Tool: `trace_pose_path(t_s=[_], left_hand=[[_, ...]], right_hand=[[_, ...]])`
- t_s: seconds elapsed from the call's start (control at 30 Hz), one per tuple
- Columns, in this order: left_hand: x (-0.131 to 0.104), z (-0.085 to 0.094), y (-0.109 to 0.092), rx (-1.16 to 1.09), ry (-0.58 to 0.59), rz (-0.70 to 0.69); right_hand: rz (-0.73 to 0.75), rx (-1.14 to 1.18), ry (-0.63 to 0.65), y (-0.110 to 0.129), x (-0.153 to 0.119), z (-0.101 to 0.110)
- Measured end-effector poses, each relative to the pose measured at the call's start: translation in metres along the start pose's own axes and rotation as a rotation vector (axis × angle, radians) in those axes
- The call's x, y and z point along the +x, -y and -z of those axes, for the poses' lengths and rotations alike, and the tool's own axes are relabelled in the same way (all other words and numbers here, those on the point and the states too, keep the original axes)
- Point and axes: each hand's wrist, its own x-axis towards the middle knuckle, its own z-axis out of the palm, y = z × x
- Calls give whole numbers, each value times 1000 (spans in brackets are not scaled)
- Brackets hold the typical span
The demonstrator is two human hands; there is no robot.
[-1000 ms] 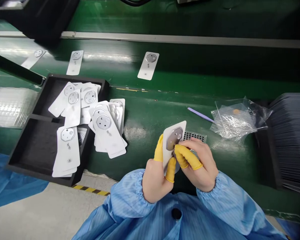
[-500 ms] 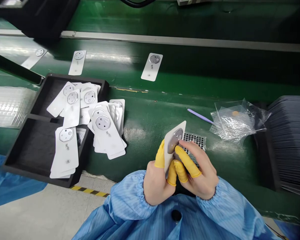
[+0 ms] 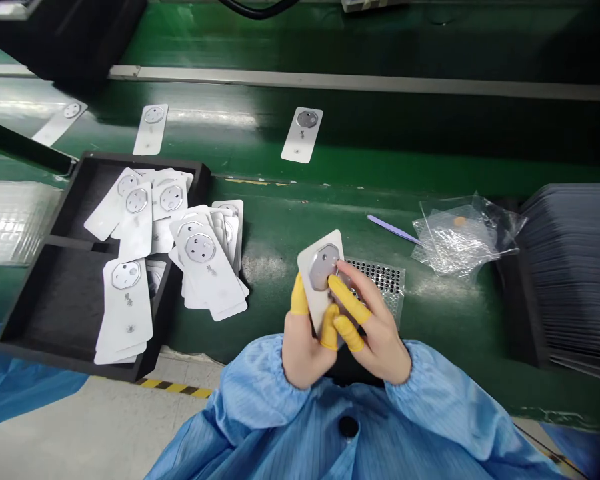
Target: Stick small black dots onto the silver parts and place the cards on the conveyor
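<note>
My left hand (image 3: 305, 343), with yellow finger cots on its thumb and a finger, grips a white card-like panel (image 3: 319, 307) by its sides. The panel stands tilted, and its grey octagonal disc with small holes faces up and toward my right hand. My right hand (image 3: 375, 327) also wears yellow finger cots. Two of its stretched fingers touch the disc's right edge, while its thumb is apart, near the panel's lower part. Behind the right hand lies a clear sheet of small black dots (image 3: 387, 283), partly covered. Purple tweezers (image 3: 393, 229) lie beyond it.
On the left, a black tray (image 3: 30, 303) bears several white panels; a pile of panels (image 3: 213, 273) overlaps its right edge. Single panels (image 3: 303, 137) lie farther back. Clear plastic bags (image 3: 463, 240) lie right, beside a stack of dark sheets (image 3: 575, 267).
Both hands have moved slightly left with the panel, and its disc side has turned more toward the camera. My right fingers stay on the disc. The whole view has shifted a little.
</note>
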Motion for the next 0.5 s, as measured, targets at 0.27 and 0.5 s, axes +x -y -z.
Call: trace_pose_path(t_s=[0.27, 0.5], left_hand=[[18, 33, 46, 222, -50, 113], [24, -11, 28, -121, 213, 382]], right_hand=[[-138, -219, -170, -67, -61, -16], [-18, -71, -170, -60, -46, 0]])
